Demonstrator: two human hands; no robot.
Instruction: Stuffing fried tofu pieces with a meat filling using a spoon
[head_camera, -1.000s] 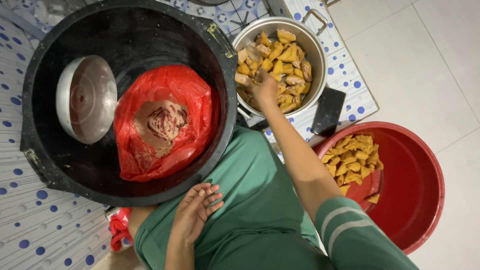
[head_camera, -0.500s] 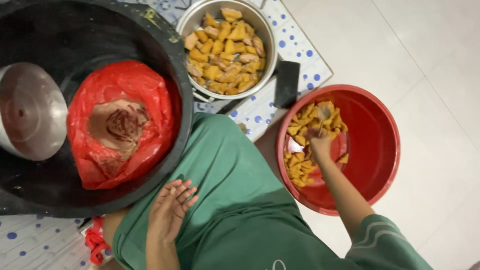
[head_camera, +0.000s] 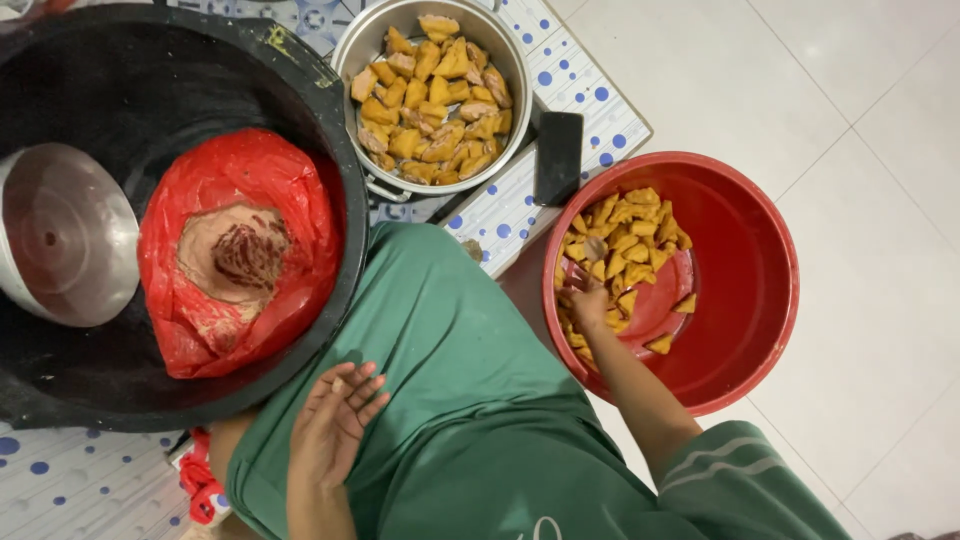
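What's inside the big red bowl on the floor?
Yellow-brown food chunks lie in the red bowl, with the right hand reaching among them. Whatever lies beneath the hand and pile is hidden.

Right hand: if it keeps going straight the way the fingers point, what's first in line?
The right hand points up-frame inside the red basin. First in line are the yellow-brown pieces heaped there, right at its fingertips; whether it already touches them is unclear.

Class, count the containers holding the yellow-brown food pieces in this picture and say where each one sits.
2. A metal pot stands at top centre on the dotted mat; a red basin sits right, on the tiled floor, with the right hand inside it.
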